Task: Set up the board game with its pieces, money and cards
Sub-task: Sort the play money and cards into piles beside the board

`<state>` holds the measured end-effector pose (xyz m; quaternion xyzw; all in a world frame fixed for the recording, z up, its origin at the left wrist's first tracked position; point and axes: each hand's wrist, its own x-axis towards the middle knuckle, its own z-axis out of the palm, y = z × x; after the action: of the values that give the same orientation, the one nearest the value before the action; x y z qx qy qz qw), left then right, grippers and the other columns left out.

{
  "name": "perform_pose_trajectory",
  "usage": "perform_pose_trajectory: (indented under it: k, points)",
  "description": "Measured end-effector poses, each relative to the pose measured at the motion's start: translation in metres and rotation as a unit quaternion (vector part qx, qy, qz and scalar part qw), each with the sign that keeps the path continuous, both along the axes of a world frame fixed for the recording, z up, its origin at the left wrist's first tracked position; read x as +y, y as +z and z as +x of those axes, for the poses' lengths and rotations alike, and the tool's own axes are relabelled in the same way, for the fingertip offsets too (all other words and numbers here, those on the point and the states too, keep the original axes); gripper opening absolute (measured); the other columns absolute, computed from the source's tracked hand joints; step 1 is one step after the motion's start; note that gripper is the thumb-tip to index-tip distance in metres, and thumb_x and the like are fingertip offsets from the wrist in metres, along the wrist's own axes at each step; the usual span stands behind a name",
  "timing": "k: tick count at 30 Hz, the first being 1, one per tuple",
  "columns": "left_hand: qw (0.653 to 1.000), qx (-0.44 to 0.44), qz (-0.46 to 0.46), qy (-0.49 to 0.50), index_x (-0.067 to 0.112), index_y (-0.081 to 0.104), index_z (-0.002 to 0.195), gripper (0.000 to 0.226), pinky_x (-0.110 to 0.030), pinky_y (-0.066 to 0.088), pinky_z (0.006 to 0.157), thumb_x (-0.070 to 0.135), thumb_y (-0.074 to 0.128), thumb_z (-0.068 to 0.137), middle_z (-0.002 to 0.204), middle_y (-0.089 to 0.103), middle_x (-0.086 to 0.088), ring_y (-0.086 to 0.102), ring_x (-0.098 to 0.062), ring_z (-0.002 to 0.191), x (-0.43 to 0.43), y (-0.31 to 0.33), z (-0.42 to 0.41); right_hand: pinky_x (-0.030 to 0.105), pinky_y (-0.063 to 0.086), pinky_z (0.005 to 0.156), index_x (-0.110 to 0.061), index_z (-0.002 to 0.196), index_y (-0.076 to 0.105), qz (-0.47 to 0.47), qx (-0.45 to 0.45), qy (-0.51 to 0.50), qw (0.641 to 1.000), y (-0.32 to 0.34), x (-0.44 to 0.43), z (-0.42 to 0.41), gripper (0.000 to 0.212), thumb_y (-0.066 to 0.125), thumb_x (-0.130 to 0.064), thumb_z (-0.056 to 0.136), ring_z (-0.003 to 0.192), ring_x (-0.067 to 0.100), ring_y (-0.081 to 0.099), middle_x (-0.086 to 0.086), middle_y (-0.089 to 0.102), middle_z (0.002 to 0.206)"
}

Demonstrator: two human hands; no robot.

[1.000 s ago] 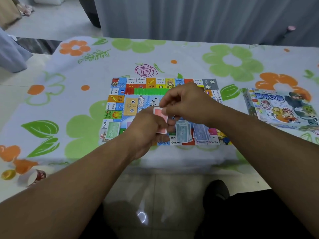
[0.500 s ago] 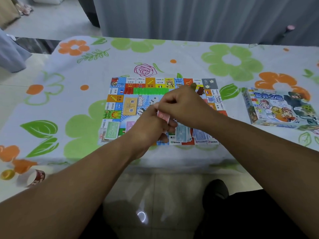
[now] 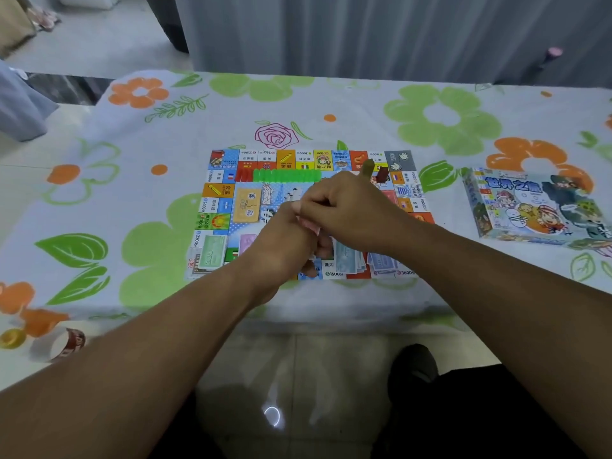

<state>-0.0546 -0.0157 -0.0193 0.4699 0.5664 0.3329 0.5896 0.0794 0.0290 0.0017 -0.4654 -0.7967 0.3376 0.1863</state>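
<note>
A colourful game board (image 3: 218, 190) lies flat on the table. Both my hands meet above its middle. My left hand (image 3: 284, 246) and my right hand (image 3: 344, 213) pinch a small stack of red-pink notes (image 3: 309, 226), mostly hidden between the fingers. Blue money piles (image 3: 347, 260) (image 3: 381, 261) lie on the board's near edge, a green pile (image 3: 212, 255) at its near left corner, a purple pile (image 3: 247, 241) beside that. An orange card deck (image 3: 247, 205) rests left of centre. A row of green houses (image 3: 286, 176) with red ones (image 3: 243, 175) lines the far side. Two pawns (image 3: 376, 170) stand far right.
The game box (image 3: 533, 207) lies on the floral tablecloth (image 3: 331, 101) to the right of the board. A tape roll (image 3: 68, 342) and a yellow item (image 3: 11, 337) sit at the near left table edge. A grey curtain hangs behind the table.
Both hands have lifted slightly away from the near edge toward the board's middle, and the red-pink notes have sunk deeper between the fingers. The two pawns at the far right have come into sight.
</note>
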Motion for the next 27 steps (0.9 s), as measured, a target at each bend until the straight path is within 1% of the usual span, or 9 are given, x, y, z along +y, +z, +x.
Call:
perform_pose_trajectory:
  k: [2,4,5,8,11,13,18,23,27]
  points:
    - [0.999,-0.027,-0.029,0.021,0.008,0.058,0.097,0.031,-0.027,0.048,0.046,-0.013,0.038,0.086,0.071,0.063,-0.006,0.066,-0.017,0.065,0.001,0.001,-0.001,0.036,0.051,0.065,0.001,0.080,0.071,-0.038,0.030,-0.009,0.999,0.003,0.004,0.004,0.031,0.061,-0.022,0.099,0.061,0.015,0.061,0.012,0.067,0.068]
    - [0.995,-0.060,-0.058,0.052,0.004,0.057,0.104,0.034,-0.026,0.046,0.044,-0.015,0.039,0.083,0.073,0.063,-0.008,0.066,-0.018,0.062,0.003,0.002,-0.002,0.035,0.055,0.065,-0.005,0.091,0.075,-0.057,0.052,-0.025,0.997,0.004,0.009,0.010,0.009,0.067,-0.009,0.093,0.063,0.011,0.062,0.005,0.067,0.069]
    - [0.993,-0.078,-0.064,0.064,0.002,0.057,0.105,0.034,-0.026,0.044,0.044,-0.016,0.039,0.082,0.073,0.063,-0.008,0.064,-0.018,0.060,0.003,0.003,-0.003,0.033,0.057,0.062,-0.007,0.094,0.075,-0.061,0.057,-0.028,0.996,0.005,0.010,0.012,0.008,0.069,-0.004,0.090,0.061,0.009,0.063,0.003,0.067,0.068]
    - [0.988,-0.119,-0.068,0.071,0.001,0.059,0.099,0.033,-0.026,0.041,0.043,-0.016,0.039,0.079,0.073,0.064,-0.009,0.060,-0.018,0.058,0.003,0.005,-0.004,0.022,0.055,0.058,-0.008,0.092,0.075,-0.055,0.072,-0.020,0.996,0.005,0.009,0.014,0.013,0.070,0.003,0.087,0.058,0.005,0.065,0.004,0.069,0.068]
    - [0.989,-0.121,-0.072,0.053,0.002,0.063,0.094,0.033,-0.025,0.043,0.043,-0.016,0.041,0.079,0.075,0.069,-0.009,0.063,-0.017,0.061,0.003,0.005,-0.005,0.016,0.051,0.055,-0.004,0.091,0.076,-0.062,0.091,-0.024,0.994,0.005,0.010,0.016,0.011,0.072,0.005,0.086,0.054,0.003,0.063,0.007,0.069,0.067]
    - [0.990,-0.111,-0.080,0.043,0.002,0.065,0.091,0.032,-0.026,0.046,0.044,-0.016,0.042,0.080,0.075,0.070,-0.008,0.066,-0.016,0.063,0.003,0.004,-0.005,0.016,0.051,0.055,-0.003,0.091,0.076,-0.065,0.092,-0.023,0.993,0.005,0.011,0.017,0.010,0.074,0.004,0.084,0.053,0.003,0.064,0.009,0.070,0.068]
    - [0.988,-0.120,-0.085,0.042,0.003,0.061,0.089,0.031,-0.025,0.040,0.042,-0.015,0.041,0.075,0.070,0.065,-0.010,0.059,-0.017,0.055,0.002,0.001,-0.005,0.030,0.061,0.066,-0.007,0.088,0.076,-0.073,0.093,-0.023,0.993,0.002,0.011,0.016,0.010,0.076,0.002,0.084,0.060,0.010,0.069,0.000,0.071,0.066]
    - [0.983,-0.143,-0.103,0.052,0.004,0.059,0.087,0.028,-0.024,0.037,0.043,-0.012,0.040,0.074,0.068,0.063,-0.010,0.057,-0.018,0.052,0.003,-0.001,-0.004,0.020,0.055,0.059,-0.004,0.087,0.077,-0.093,0.109,-0.029,0.989,0.001,0.010,0.017,0.009,0.079,0.002,0.081,0.058,0.010,0.069,0.002,0.072,0.065]
    - [0.977,-0.169,-0.122,0.051,0.008,0.058,0.082,0.028,-0.024,0.036,0.043,-0.012,0.039,0.075,0.066,0.060,-0.008,0.055,-0.017,0.053,0.002,-0.001,-0.003,0.017,0.051,0.053,-0.013,0.087,0.076,-0.112,0.090,-0.030,0.989,0.000,0.010,0.018,0.018,0.082,0.001,0.077,0.051,0.002,0.062,-0.006,0.066,0.056]
